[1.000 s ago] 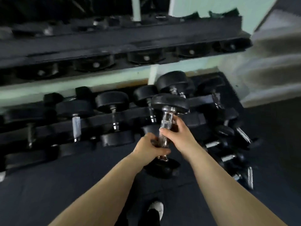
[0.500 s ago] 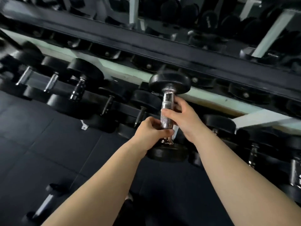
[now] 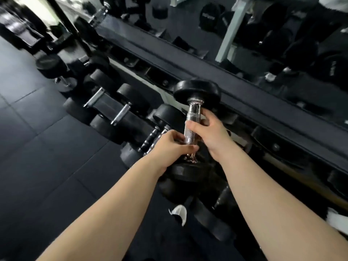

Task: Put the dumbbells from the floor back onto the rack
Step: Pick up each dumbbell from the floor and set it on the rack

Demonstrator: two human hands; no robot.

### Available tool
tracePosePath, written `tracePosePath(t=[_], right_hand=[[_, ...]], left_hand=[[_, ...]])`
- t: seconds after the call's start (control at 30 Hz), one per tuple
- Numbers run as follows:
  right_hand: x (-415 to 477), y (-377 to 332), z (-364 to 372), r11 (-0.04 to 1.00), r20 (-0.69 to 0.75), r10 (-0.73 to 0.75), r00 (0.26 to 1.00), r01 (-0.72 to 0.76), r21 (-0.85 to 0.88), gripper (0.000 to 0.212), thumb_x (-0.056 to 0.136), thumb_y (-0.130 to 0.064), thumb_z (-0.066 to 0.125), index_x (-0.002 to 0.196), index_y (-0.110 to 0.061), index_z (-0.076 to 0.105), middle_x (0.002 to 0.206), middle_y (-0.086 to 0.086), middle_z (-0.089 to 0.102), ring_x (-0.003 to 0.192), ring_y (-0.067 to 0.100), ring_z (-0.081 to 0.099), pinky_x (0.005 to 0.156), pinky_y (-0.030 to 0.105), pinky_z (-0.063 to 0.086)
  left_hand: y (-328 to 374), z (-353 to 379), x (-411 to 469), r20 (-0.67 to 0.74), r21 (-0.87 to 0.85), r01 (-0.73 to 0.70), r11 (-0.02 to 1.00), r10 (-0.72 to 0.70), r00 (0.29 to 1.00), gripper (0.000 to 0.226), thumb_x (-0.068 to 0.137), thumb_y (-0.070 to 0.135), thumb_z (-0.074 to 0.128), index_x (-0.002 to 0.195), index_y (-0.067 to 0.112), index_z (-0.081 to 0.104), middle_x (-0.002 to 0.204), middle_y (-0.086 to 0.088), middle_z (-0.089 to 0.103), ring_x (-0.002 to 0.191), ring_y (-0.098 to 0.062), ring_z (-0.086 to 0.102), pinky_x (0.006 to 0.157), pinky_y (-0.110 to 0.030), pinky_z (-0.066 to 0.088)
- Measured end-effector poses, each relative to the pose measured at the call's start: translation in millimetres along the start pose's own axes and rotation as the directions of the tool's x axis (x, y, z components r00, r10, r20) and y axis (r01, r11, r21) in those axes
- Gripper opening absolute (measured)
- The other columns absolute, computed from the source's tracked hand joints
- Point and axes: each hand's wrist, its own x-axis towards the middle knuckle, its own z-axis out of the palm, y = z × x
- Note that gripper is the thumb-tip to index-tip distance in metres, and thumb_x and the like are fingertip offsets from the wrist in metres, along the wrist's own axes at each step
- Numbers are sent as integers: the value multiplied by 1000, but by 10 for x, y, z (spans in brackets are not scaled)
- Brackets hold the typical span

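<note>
I hold a black dumbbell (image 3: 196, 91) with a chrome knurled handle upright in front of me, off the floor. My right hand (image 3: 211, 133) grips the upper half of the handle. My left hand (image 3: 170, 146) grips the lower half, just above the bottom head, which my wrist partly hides. Behind it runs the black dumbbell rack (image 3: 244, 102), slanting from upper left to lower right. Its lower tier holds several black dumbbells (image 3: 113, 112) to the left of my hands.
A mirror above the rack reflects more dumbbells. Dark rubber floor tiles (image 3: 47, 147) spread out on the left. A dumbbell (image 3: 54, 70) stands on the floor at the far left. A white shoe tip (image 3: 178, 213) shows below my hands.
The view has swung left along the rack. Both hands keep the same grip on the upright dumbbell, which stays at about the same height before the rack.
</note>
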Motion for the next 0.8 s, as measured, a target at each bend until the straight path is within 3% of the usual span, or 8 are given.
tracePosePath(t=[0.07,0.17,0.23,0.3,0.37,0.53,0.63,0.8], right_hand=[[375,-149,266,1000,46,0,999,0,-10,24,82,-9,62,91,-29,54,86,-11,57,82,3,56,72,13,48],[882,-376,683,1000,99,0,995,2,-16,25,82,-8,62,90,-30,53,84,-13,57,77,-1,56,67,11,48],[1188,-526,956,999,119,20,993,-17,-27,25,83,-8,61,92,-30,54,84,-12,57,77,0,56,65,11,48],[1527,-631,1214,999,114,29,993,-26,-22,28,82,-7,62,106,-22,56,84,-7,58,78,6,58,69,17,52],[1891,-704,1495,999,93,32,995,-29,-32,26,82,-7,62,99,-26,56,86,-5,59,86,14,60,81,29,52],[2920,-851,2201,999,-47,34,998,-35,-28,27,82,-8,61,86,-33,53,88,-6,59,96,17,57,90,34,49],[3441,-939,2487,997,-118,69,991,-71,-8,30,82,-4,60,82,-33,53,86,-8,58,97,18,57,93,40,49],[3957,-1097,2532,993,-310,118,943,-122,7,35,82,-7,61,112,-24,53,100,-2,58,96,15,57,91,35,49]], left_hand=[[97,-351,269,-36,-13,15,1000,-16,999,26,70,16,74,75,22,49,74,4,57,67,-8,53,59,-12,45],[224,-884,638,-72,-50,34,998,-37,997,27,69,15,75,76,21,50,79,-1,60,74,-15,57,74,-26,49],[302,-1217,870,-88,-58,27,998,-32,996,27,69,13,75,74,20,50,73,2,58,67,-12,55,65,-21,47],[369,-1548,1139,-84,-77,21,997,-28,996,28,69,11,75,72,19,48,69,2,56,63,-12,52,61,-22,43],[418,-1912,1457,-66,-77,20,997,-25,998,28,69,12,76,72,19,49,70,0,56,67,-16,52,68,-27,42],[579,-2830,2416,21,-32,26,999,-25,999,28,68,13,76,74,19,49,93,-14,66,82,-23,58,81,-36,47],[683,-3200,2929,69,-20,22,1000,-21,997,28,68,14,76,76,18,49,91,-14,66,76,-20,59,73,-31,50],[941,-3394,3566,205,30,-24,999,17,979,29,68,15,76,77,19,49,87,-7,63,77,-19,58,77,-35,51]])
